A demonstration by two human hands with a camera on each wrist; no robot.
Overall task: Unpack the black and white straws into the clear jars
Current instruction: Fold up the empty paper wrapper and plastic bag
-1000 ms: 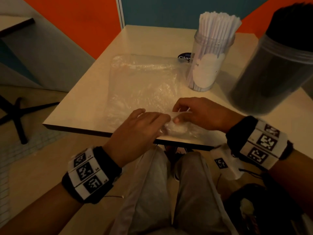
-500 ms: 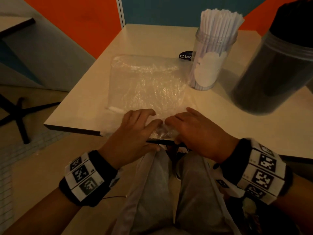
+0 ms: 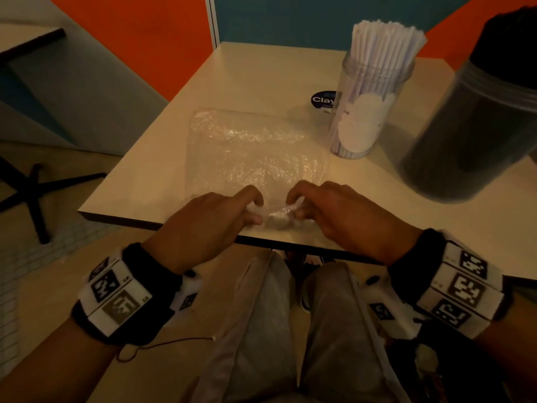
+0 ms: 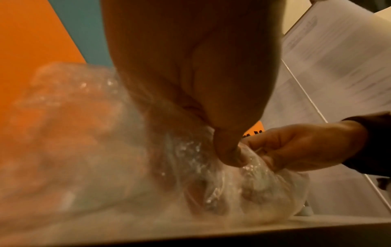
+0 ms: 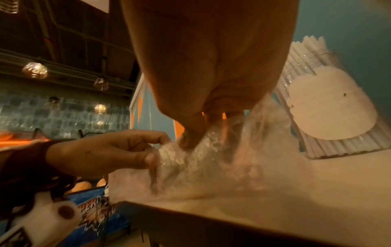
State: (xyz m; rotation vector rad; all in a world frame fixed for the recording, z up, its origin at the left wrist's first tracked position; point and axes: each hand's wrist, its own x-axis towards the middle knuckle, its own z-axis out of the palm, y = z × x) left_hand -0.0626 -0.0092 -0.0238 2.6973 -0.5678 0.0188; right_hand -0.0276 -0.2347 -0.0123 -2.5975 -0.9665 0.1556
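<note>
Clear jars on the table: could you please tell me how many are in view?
2. The clear jar of white straws stands at the table's far right, beyond the crumpled plastic bag. The clear jar of black straws sits further right, cropped by the frame. Others may lie outside the view.

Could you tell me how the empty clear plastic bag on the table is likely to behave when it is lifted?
The crinkled clear plastic bag would probably hang limp: it already bunches where the left hand and right hand pinch its near edge. It looks empty and thin, so likely very light. Its glossy film may slip.
</note>
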